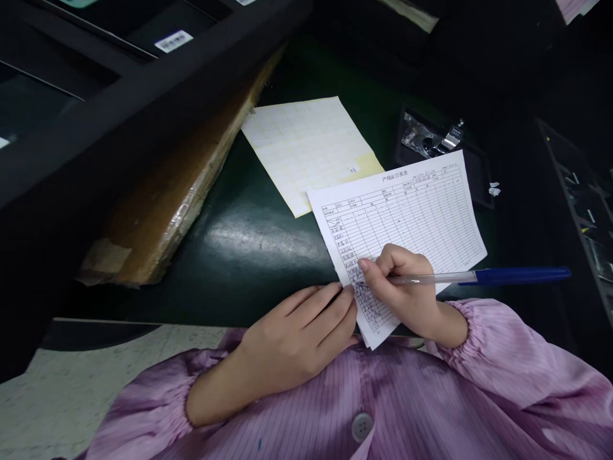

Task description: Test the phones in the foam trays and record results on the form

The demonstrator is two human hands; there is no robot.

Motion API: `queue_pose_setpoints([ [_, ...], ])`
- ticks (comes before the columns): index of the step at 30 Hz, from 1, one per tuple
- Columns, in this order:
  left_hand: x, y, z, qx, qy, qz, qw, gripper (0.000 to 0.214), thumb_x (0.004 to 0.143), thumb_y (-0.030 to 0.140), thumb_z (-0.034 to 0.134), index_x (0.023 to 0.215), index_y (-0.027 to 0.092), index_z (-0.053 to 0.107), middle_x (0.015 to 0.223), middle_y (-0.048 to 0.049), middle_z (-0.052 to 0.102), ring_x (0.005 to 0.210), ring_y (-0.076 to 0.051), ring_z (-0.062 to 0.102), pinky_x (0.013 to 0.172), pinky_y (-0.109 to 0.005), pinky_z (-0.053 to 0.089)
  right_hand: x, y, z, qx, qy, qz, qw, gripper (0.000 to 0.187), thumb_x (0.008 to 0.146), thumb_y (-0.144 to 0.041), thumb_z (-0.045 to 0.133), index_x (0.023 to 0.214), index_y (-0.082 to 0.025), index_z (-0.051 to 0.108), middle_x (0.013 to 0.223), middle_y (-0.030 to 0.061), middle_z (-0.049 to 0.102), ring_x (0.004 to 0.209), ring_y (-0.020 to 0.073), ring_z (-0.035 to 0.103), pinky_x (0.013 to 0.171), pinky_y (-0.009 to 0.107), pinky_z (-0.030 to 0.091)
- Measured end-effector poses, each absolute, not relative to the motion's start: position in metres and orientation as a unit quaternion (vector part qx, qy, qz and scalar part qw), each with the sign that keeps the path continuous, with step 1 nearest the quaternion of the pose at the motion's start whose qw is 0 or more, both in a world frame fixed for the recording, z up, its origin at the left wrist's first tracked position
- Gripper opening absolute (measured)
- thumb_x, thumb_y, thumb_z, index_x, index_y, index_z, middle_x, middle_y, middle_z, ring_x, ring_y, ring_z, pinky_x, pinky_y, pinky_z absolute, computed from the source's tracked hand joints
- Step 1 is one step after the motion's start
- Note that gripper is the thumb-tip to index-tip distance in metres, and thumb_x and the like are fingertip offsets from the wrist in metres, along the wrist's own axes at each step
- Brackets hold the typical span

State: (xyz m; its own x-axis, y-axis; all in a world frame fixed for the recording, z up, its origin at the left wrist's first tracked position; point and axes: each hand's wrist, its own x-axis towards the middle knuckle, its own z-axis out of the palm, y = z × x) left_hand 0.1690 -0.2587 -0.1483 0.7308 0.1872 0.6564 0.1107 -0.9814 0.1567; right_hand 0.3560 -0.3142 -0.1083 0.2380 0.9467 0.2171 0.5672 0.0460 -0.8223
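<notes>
A white printed form (412, 214) with ruled rows lies at an angle on the dark green table, handwriting down its left column. My right hand (407, 287) is closed around a ballpoint pen (435, 278) with a clear barrel. A blue cap sits on the pen's rear end, pointing right, and the tip is over the form's left column. My left hand (301, 332) lies with fingers stretched out, fingertips at the form's lower left edge. Beyond the form is a whitish-yellow label sheet (306, 140), partly overlapped by it.
A brown board (182, 185) wrapped in clear tape slants along the left, beneath a black tray (124, 83) with barcode labels. Behind the form, a dark tray (479, 169) holds a metal-banded watch (450, 137) and a clear plastic bag (416, 135). Another partitioned tray (582, 204) stands at right.
</notes>
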Motion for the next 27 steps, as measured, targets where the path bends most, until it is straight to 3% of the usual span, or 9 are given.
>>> queue_pose_setpoints([
  [17,0.1679,-0.2589,-0.1490,0.929,0.084,0.357,0.045,0.029,0.092,0.032,0.066,0.111,0.011,0.069,0.111,-0.0066,0.075,0.106,-0.021,0.067,0.090,-0.033,0.055,0.3575,-0.3170,-0.1089,-0.643,-0.593,0.244,0.420,0.041,0.094,-0.022,0.060,0.061,-0.022,0.036,0.053,-0.0069,0.036,0.045,0.0069,0.032,0.040,0.023,0.026],
  [23,0.1676,-0.2593,-0.1483,0.933,0.083,0.346,0.047,0.027,0.092,0.031,0.066,0.111,0.012,0.070,0.113,-0.0057,0.075,0.108,-0.020,0.067,0.090,-0.033,0.055,0.3572,-0.3138,-0.1060,-0.668,-0.474,0.225,0.527,0.043,0.096,-0.037,0.062,0.061,-0.023,0.041,0.046,-0.0059,0.046,0.040,0.0089,0.038,0.039,0.024,0.031],
  [27,0.1678,-0.2581,-0.1473,0.932,0.081,0.350,0.043,0.025,0.093,0.031,0.064,0.109,0.013,0.070,0.112,-0.0043,0.075,0.105,-0.020,0.068,0.088,-0.033,0.055,0.3572,-0.3104,-0.1052,-0.667,-0.448,0.267,0.532,0.044,0.095,-0.041,0.063,0.061,-0.023,0.041,0.045,-0.0069,0.045,0.040,0.0087,0.036,0.041,0.024,0.031],
])
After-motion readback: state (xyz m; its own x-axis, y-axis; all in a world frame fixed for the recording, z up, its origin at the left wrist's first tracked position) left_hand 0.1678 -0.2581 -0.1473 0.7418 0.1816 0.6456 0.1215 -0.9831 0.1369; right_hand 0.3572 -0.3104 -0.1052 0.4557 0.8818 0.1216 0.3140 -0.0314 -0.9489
